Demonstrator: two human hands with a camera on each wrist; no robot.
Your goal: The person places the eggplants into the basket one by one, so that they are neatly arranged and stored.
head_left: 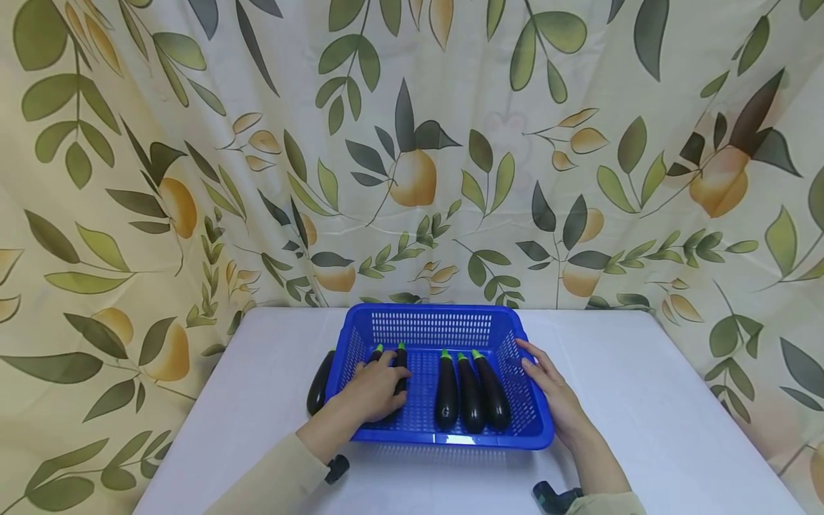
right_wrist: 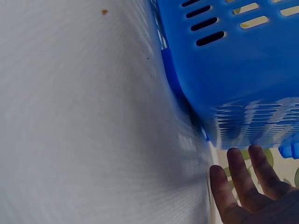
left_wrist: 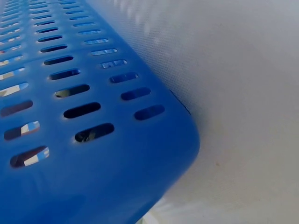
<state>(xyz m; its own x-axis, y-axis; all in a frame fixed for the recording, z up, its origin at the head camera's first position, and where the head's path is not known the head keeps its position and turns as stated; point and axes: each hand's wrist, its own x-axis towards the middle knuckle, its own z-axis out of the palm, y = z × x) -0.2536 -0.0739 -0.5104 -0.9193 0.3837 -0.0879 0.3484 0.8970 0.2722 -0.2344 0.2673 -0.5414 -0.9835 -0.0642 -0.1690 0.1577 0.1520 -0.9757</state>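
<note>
A blue plastic basket [head_left: 450,438] with slotted walls stands on the table. Three dark eggplants [head_left: 472,397] with green tips lie side by side in its right half. My left hand [head_left: 373,390] reaches over the left wall, its bent fingers over an eggplant [head_left: 401,355] and partly hiding it. Another eggplant [head_left: 376,352] shows only its top beyond that hand. At the right wall, my right hand [head_left: 550,390] has its fingers extended along the rim. The right wrist view shows spread fingers [right_wrist: 240,175] close to the basket's slotted side.
One more eggplant [head_left: 320,386] lies outside the basket, against its left wall. A white cloth covers the table [head_left: 611,372]. Behind it hangs a curtain [head_left: 476,236] printed with leaves and fruit. Dark wrist devices [head_left: 337,468] sit on both wrists.
</note>
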